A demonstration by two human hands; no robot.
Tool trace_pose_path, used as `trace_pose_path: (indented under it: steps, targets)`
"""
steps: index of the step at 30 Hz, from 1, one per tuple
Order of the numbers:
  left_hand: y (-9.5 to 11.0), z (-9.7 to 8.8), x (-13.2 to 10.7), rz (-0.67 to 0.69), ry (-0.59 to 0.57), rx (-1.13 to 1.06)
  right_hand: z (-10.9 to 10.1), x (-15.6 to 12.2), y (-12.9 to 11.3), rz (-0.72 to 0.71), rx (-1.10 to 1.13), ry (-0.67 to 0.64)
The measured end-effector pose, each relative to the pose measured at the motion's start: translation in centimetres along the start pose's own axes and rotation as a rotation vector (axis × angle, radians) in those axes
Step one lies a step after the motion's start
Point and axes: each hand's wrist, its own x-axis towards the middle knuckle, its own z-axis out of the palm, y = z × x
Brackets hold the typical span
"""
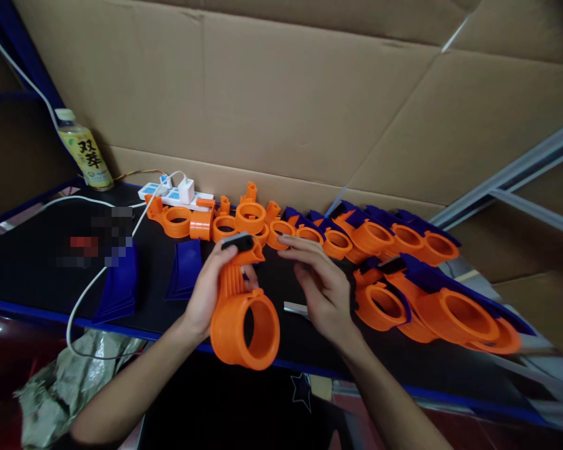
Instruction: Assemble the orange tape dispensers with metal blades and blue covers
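Observation:
My left hand (pixel 206 284) is wrapped round the handle of an orange plastic tape dispenser (pixel 223 325), held up over the front edge of the black-topped table. A black piece (pixel 239 242) sits at the upper end of this dispenser, beside my left thumb. To the right, my right hand (pixel 326 290) hovers with fingers stretched and slightly bent, nothing visible in it. A short silvery metal strip (pixel 295 308) lies on the table just beside its wrist side, partly covered by the hand.
Orange ring parts (pixel 177 222) line the back. Dispensers with blue plates (pixel 464 315) crowd the right side. Stacks of blue plates (pixel 184 270) lie left. A power strip (pixel 152 192), a white cable (pixel 77 306) and a yellow-labelled bottle (pixel 87 153) are also there. Cardboard (pixel 281 94) walls the back.

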Motion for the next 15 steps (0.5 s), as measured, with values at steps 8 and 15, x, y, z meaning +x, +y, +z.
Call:
trace_pose_path:
  steps: [8,15]
  targets:
    - [1.4,-0.8,0.9,-0.048,-0.025,-0.095,3.8,2.3,3.7,0.155,-0.379,-0.521]
    - [0.8,-0.7,0.9,-0.153,0.06,-0.112,2.6,2.0,4.9,0.256,-0.233,-0.315]
